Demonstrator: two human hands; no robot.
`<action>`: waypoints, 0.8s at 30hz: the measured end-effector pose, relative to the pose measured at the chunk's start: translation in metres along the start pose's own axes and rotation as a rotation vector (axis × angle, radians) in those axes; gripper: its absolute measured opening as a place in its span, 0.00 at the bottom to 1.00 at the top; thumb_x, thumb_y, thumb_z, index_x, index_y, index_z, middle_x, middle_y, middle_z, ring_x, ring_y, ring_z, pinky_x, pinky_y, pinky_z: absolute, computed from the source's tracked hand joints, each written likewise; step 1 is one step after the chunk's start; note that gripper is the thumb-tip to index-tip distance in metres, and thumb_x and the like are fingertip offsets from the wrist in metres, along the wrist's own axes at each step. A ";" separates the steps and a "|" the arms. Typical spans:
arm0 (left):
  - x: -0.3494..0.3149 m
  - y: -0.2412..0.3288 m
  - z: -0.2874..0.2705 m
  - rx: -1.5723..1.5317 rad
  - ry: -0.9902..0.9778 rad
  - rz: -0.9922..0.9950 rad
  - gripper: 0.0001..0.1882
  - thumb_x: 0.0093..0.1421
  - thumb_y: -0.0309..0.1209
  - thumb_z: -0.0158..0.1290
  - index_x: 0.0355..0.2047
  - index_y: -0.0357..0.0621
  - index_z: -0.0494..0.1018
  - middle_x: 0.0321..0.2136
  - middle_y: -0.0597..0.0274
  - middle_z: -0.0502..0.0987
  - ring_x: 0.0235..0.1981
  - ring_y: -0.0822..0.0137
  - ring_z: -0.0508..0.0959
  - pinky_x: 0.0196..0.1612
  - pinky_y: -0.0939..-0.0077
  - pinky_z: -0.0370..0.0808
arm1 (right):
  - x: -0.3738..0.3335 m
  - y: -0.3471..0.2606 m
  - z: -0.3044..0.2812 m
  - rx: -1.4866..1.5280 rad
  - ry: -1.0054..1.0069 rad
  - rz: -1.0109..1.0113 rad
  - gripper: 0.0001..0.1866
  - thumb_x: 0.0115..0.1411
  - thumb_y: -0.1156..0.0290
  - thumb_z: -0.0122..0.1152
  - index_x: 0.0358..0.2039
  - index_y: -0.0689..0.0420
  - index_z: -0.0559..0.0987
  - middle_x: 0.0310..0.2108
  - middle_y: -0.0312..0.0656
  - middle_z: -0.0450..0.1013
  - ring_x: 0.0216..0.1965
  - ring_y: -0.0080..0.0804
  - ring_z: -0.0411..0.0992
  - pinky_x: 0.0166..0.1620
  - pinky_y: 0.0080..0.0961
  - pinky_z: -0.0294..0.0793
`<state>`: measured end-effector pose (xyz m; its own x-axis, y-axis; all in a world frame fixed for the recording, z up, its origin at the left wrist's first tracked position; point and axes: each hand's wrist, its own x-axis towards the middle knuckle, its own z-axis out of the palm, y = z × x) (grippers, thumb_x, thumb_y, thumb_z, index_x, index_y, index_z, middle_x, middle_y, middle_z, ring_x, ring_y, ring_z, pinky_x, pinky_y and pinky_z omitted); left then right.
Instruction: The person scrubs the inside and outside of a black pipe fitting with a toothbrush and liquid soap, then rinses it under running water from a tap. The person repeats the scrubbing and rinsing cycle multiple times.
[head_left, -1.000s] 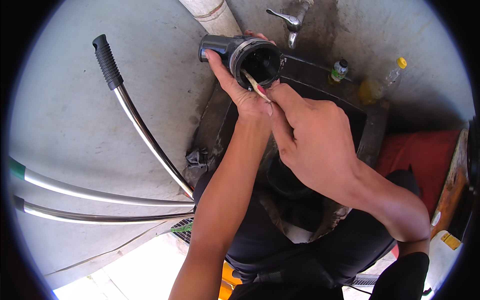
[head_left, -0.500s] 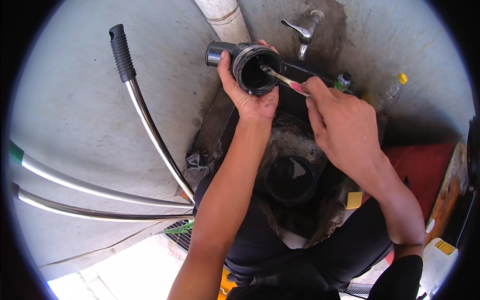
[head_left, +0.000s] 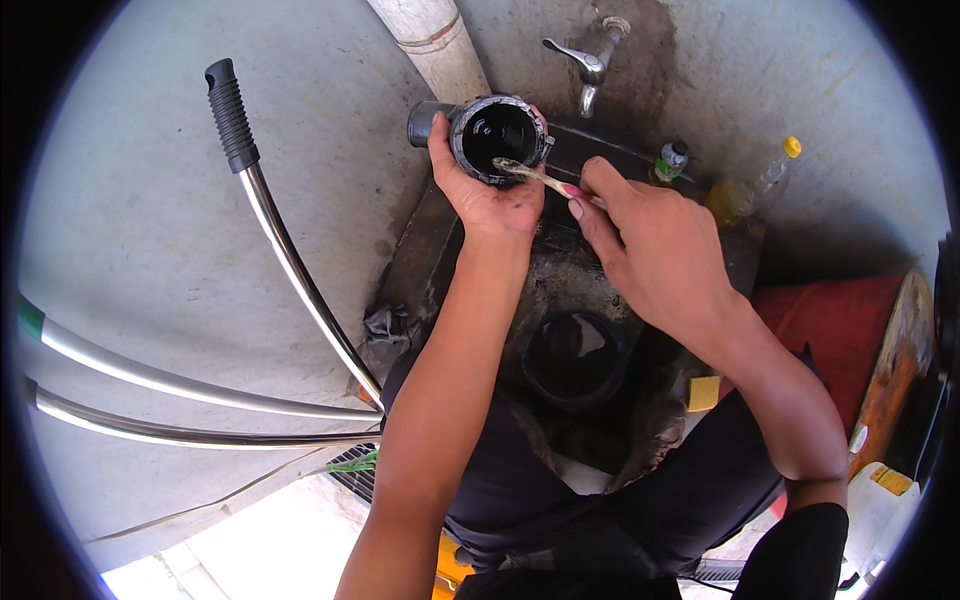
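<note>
My left hand [head_left: 487,200] is wrapped round a black throttle-body-like part [head_left: 463,137], a round housing with a short pipe stub on its left side. Its wide mouth faces me, dark and wet inside. Between the thumb and fingers of my right hand [head_left: 655,235] is a toothbrush [head_left: 548,180] with a pale and pink handle. The dirty bristle head touches the lower part of the mouth's rim. Below both hands, a round black bowl [head_left: 572,358] with dark liquid stands in the grimy dark basin [head_left: 575,262].
A metal tap [head_left: 590,68] juts from the wall above. Two bottles, one dark-capped [head_left: 668,163] and one yellow-capped [head_left: 750,188], stand at the right. A red drum [head_left: 825,325] lies near a yellow sponge [head_left: 703,393]. Long metal-shafted handles [head_left: 290,255] lean at the left.
The brush head has moved from deep inside the opening down to its lower rim. The black part has tilted to face me more. My right hand has shifted slightly left.
</note>
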<state>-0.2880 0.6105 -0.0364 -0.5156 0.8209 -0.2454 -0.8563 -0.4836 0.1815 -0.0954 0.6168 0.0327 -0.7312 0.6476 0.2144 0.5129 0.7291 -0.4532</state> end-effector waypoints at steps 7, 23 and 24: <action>0.001 0.009 -0.003 0.028 -0.122 -0.040 0.33 0.70 0.54 0.44 0.46 0.30 0.77 0.44 0.41 0.80 0.46 0.45 0.78 0.56 0.52 0.76 | 0.020 0.040 0.007 0.254 -0.012 -0.032 0.08 0.70 0.68 0.62 0.47 0.55 0.79 0.39 0.50 0.81 0.43 0.58 0.79 0.43 0.49 0.75; 0.030 -0.011 -0.039 0.239 0.103 -0.003 0.22 0.67 0.51 0.58 0.47 0.47 0.78 0.40 0.62 0.86 0.40 0.62 0.87 0.46 0.59 0.87 | 0.080 0.079 0.007 0.274 0.250 0.015 0.19 0.71 0.60 0.64 0.54 0.59 0.78 0.46 0.54 0.80 0.47 0.55 0.80 0.51 0.48 0.77; 0.039 -0.016 -0.052 0.206 0.139 0.008 0.22 0.67 0.52 0.58 0.48 0.48 0.78 0.41 0.62 0.86 0.41 0.62 0.87 0.46 0.59 0.87 | 0.094 0.078 0.011 0.155 0.285 0.002 0.20 0.71 0.58 0.64 0.55 0.58 0.78 0.46 0.53 0.80 0.47 0.55 0.80 0.51 0.48 0.77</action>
<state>-0.2958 0.6342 -0.0984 -0.5336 0.7607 -0.3696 -0.8354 -0.4059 0.3706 -0.1291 0.7321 0.0078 -0.5632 0.7011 0.4373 0.4237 0.6994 -0.5756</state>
